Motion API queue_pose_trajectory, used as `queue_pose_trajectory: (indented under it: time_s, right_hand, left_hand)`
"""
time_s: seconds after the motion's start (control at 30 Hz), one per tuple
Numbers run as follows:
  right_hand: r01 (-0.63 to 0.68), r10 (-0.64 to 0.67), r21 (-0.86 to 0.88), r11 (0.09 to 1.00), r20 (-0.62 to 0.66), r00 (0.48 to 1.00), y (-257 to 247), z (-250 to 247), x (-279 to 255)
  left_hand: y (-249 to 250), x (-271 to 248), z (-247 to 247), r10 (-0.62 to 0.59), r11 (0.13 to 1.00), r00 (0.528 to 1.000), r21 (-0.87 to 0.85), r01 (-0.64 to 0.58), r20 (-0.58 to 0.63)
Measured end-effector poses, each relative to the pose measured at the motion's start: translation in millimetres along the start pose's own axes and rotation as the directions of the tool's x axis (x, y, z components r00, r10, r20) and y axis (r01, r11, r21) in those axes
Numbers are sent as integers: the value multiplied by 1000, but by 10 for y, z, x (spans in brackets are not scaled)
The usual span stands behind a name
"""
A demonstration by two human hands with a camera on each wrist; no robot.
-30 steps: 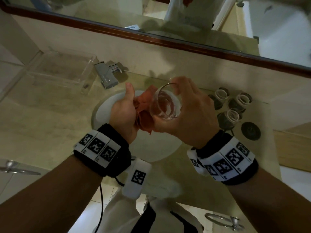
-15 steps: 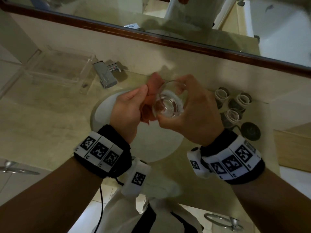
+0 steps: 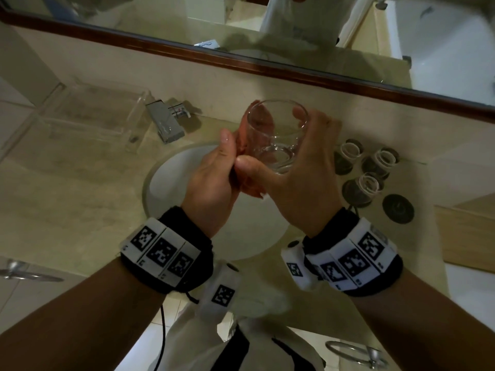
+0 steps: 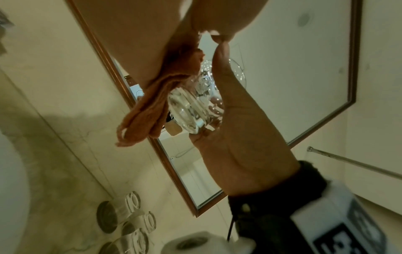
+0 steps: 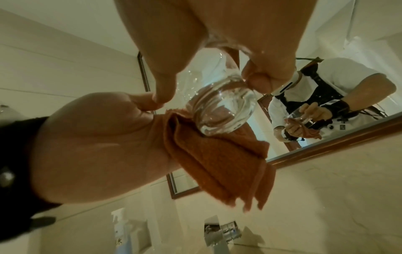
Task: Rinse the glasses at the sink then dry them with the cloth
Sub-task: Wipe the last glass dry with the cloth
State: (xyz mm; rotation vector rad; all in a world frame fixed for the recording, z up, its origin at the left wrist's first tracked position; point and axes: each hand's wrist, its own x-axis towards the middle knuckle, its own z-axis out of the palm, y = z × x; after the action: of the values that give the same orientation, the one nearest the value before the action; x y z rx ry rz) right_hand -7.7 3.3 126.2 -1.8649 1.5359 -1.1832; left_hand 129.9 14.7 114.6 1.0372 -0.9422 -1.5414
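Note:
My right hand (image 3: 308, 167) grips a clear glass tumbler (image 3: 278, 135) around its lower wall, mouth tilted up and away, above the far edge of the white sink (image 3: 163, 183). My left hand (image 3: 214, 178) holds a folded orange cloth (image 3: 242, 135) against the tumbler's left side. In the right wrist view the cloth (image 5: 217, 163) hangs below the tumbler's thick base (image 5: 224, 110), with drops on the glass wall. The left wrist view shows the cloth (image 4: 147, 111) lying between my left palm and the tumbler (image 4: 195, 106).
A chrome faucet (image 3: 166, 124) stands behind the sink, with a clear acrylic tray (image 3: 88, 116) to its left. Right of the sink, three glasses (image 3: 367, 186) sit on dark coasters beside one bare coaster (image 3: 398, 208). A framed mirror (image 3: 294, 36) runs along the back wall.
Both hands rose and moved away from the sink. The tumbler turned from mouth toward me to mouth up and away, and my left hand closed the cloth onto its side.

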Motion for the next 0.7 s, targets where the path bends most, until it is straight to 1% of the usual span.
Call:
queue_pose_trajectory:
  time_s: [0.07,0.13,0.2,0.3,0.37,0.43,0.47,0.53,0.6,0.63,0.7]
  right_hand:
    - [-22,22,5,1000,-1,1000,-8,-40,31]
    - [11,-11,-15,1000,9,1000,16,-87,56]
    - [31,-31,-2,1000,25,999,46,-137,63]
    - [-1,-6,149,989,45,999,47,-209,60]
    - [-2,-21,215,977,104,994,63,-230,72]
    - [7,-43,239,971,147,988,89,-247,77]
    - [21,-53,213,977,144,988,96,-258,72]
    - [64,-69,61,996,91,993,75,-270,49]
    - [85,-85,-73,994,10,996,19,-243,-8]
    - [87,-90,-91,992,-33,995,-11,-222,-35]
    - [78,-85,-71,994,-102,991,-51,-171,-73]
  left_hand:
    - [6,14,-2,3,998,1000,65,-3,0]
    - [16,44,-19,13,992,1000,130,-9,-24]
    - [35,75,-31,18,990,999,139,-12,-42]
    - [66,105,-6,13,998,999,69,-9,-52]
    - [75,112,13,-6,1000,997,-1,6,-75]
    - [86,106,43,-13,998,996,-59,8,-84]
    - [89,100,64,-5,997,996,-78,-2,-85]
    - [98,92,115,12,995,996,-97,-20,-83]
    - [104,91,177,35,995,998,-91,-40,-55]
    - [110,94,210,48,995,998,-84,-52,-41]
    - [137,104,271,62,995,998,-72,-63,-23]
